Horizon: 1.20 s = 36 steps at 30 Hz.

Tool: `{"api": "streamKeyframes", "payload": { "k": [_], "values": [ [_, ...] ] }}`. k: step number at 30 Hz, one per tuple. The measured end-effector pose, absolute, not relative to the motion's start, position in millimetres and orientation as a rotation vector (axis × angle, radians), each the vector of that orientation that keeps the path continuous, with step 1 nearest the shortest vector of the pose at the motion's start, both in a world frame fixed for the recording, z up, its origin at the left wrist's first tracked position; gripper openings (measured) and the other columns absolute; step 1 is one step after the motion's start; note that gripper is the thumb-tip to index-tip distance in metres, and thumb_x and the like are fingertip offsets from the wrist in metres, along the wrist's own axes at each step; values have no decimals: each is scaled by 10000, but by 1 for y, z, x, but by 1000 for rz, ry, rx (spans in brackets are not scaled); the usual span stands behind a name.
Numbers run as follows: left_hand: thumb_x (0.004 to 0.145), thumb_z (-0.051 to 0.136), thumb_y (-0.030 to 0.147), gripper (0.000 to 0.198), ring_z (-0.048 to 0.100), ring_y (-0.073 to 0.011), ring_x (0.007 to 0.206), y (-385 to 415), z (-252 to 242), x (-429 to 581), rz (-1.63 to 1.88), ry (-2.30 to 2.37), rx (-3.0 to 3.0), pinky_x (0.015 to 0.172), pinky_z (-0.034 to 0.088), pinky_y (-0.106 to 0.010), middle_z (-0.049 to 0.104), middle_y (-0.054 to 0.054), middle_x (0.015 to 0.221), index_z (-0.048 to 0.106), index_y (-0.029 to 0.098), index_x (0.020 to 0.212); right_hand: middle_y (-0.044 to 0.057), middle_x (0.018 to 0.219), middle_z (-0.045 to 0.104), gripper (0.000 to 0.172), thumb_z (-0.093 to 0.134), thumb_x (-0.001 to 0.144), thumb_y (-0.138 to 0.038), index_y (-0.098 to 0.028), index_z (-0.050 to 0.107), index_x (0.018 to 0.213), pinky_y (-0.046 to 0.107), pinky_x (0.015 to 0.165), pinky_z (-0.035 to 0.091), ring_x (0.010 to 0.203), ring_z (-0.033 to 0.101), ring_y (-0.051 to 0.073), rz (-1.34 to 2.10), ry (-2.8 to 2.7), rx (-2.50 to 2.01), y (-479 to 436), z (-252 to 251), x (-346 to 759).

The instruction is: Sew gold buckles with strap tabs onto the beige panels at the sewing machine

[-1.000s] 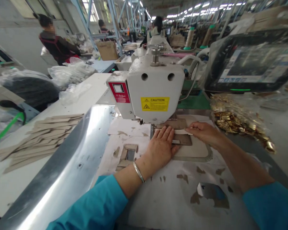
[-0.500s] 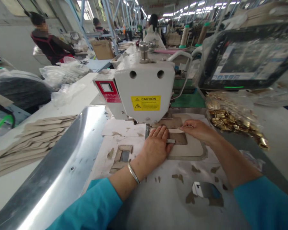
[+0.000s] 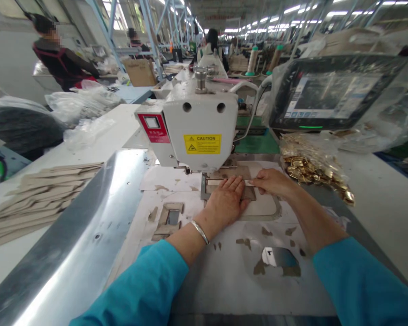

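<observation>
My left hand [image 3: 226,201] lies flat, fingers spread, on a brown-grey piece [image 3: 250,194] under the front of a white sewing machine [image 3: 202,117]. My right hand [image 3: 271,182] pinches the right end of a narrow pale strip [image 3: 248,182] just beyond it. Part of the strip is hidden by my left fingers. Around these lies a pale panel with a taupe edge [image 3: 275,215]. A metal frame piece [image 3: 203,186] shows left of my fingertips.
Taupe strips [image 3: 44,194] are stacked at the left, beyond a shiny metal plate [image 3: 78,231]. Gold hardware in a plastic bag [image 3: 306,167] and a screen [image 3: 333,95] stand at the right. A person [image 3: 59,56] works at the back left.
My left hand has slid to the right over the brown-grey piece, uncovering more of the metal frame. My right hand still pinches the strip. The whole view has shifted slightly.
</observation>
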<state>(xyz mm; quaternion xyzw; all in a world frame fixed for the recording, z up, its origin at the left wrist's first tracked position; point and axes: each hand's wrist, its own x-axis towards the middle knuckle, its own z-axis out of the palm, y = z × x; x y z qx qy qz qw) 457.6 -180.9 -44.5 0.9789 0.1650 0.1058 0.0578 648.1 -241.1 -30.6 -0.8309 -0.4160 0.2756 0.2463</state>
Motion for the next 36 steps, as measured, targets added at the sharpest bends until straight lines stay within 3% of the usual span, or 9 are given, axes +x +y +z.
{"api": "streamKeyframes", "payload": {
  "k": [9,15,22,28,36],
  "values": [
    [968,443,401,568,341,-262,1418,-182,-46,458,361,487,2943,1178,265,-419,392,-147,1518,413,57,1419,-29,412,495,325,745,744,-356,-191,534,560,219,378,224,344,359,73,873,-1003,-2279,-232,-19,640],
    [961,458,407,572,360,-270,1406,-179,-48,455,423,464,2905,1172,273,-415,420,-148,1500,426,54,1410,-7,463,510,331,814,606,-88,-181,528,466,215,483,371,554,548,141,588,-1125,-2248,-227,1,631],
    [955,471,410,612,339,-269,1418,-178,-49,456,402,469,2880,1180,260,-408,401,-146,1513,378,50,1441,0,544,591,292,721,756,-26,-157,544,565,251,616,567,524,585,106,1073,-622,-1894,-233,4,628],
    [951,465,399,610,319,-271,1430,-177,-47,457,358,476,2879,1184,253,-408,380,-153,1523,371,55,1445,25,591,636,267,605,822,53,-130,563,632,214,581,571,535,614,102,1159,-403,-1718,-237,-2,629],
    [952,469,399,609,317,-269,1431,-178,-46,457,351,473,2878,1186,251,-411,376,-150,1526,371,57,1446,-5,541,605,293,686,792,27,-140,512,625,195,546,565,497,594,87,1111,-399,-1775,-237,-2,626]
  ]
}}
